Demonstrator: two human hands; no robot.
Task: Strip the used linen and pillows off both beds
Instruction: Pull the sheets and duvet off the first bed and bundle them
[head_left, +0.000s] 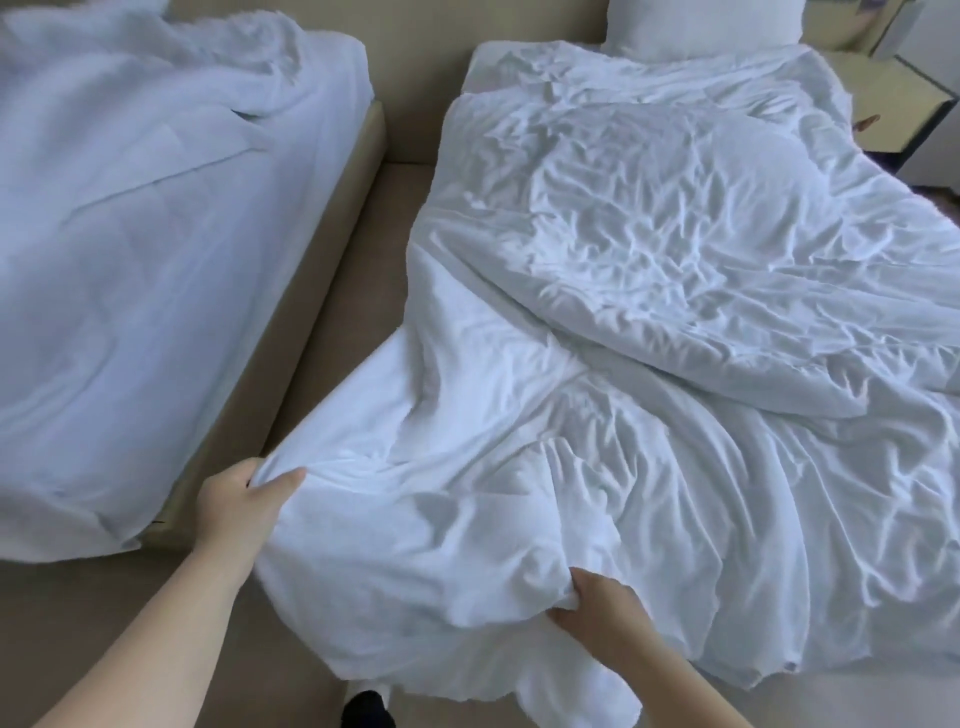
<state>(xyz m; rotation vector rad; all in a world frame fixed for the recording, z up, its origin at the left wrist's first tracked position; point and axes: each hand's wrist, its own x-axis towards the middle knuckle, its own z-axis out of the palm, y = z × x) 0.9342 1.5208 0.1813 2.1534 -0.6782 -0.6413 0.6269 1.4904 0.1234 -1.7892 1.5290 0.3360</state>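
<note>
The duvet (649, 291) is being stripped, bunched in the clenched grip of left hand (244, 501) and right hand (605, 605); a long backward haul is judged needed next.

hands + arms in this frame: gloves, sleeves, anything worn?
Nothing worn shows. The left hand and right hand have no gloves, rings or watch visible. The left forearm and right forearm are uncovered to the frame edge, with no sleeves in view.
</note>
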